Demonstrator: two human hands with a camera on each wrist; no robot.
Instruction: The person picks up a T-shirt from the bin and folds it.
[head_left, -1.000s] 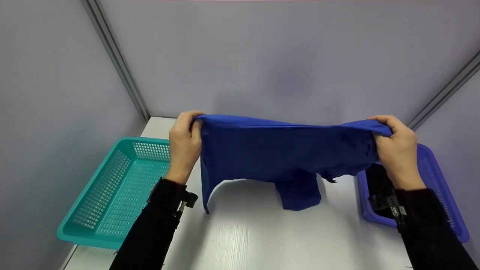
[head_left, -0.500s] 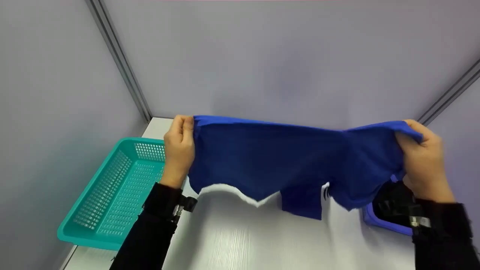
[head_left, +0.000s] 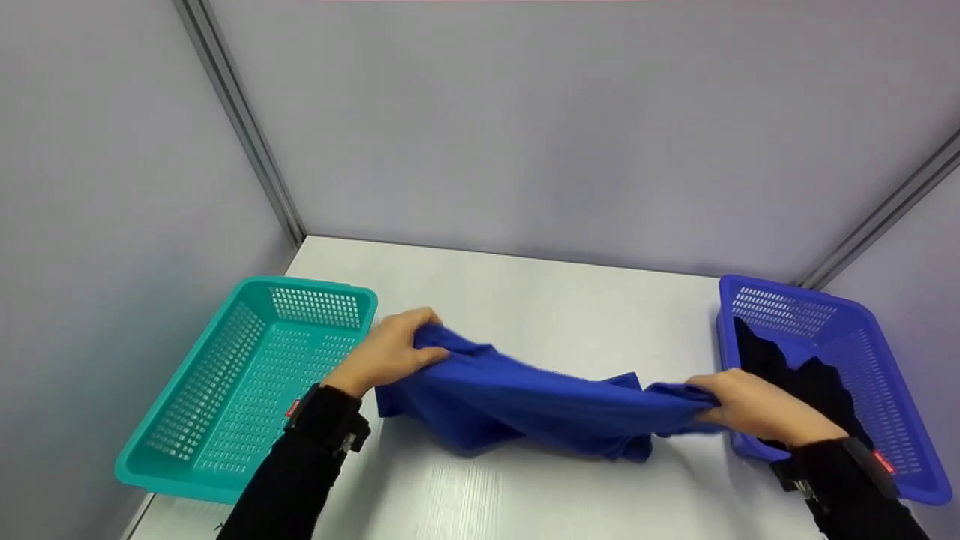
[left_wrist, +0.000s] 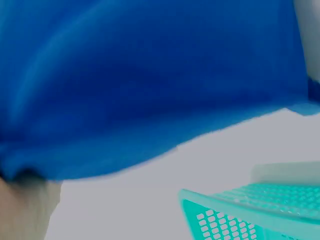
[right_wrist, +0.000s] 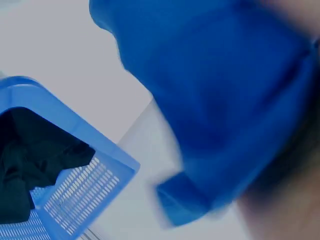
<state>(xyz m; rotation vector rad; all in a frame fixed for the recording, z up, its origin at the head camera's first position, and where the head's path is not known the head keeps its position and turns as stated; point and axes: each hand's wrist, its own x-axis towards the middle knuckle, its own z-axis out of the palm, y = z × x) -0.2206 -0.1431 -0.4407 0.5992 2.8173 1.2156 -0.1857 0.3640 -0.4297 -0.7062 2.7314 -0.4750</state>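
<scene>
A blue garment is stretched in loose folds between the two hands, low over the white table. My left hand grips its left end, thumb on the near side and fingers over the far side. At the other end, my right hand pinches a bunched part of the cloth. In the left wrist view the blue garment fills the upper part. The right wrist view shows the same garment hanging blurred, with a small sleeve-like flap at its lower end.
A teal perforated basket stands on the left of the white table. On the right, a blue-purple basket holds black cloth. Grey-white panels enclose the table at the back and sides.
Both hands have come down and nearer with the garment, from held up and spread to low over the table. The right hand has moved back left, and the cloth now sags in folds.
</scene>
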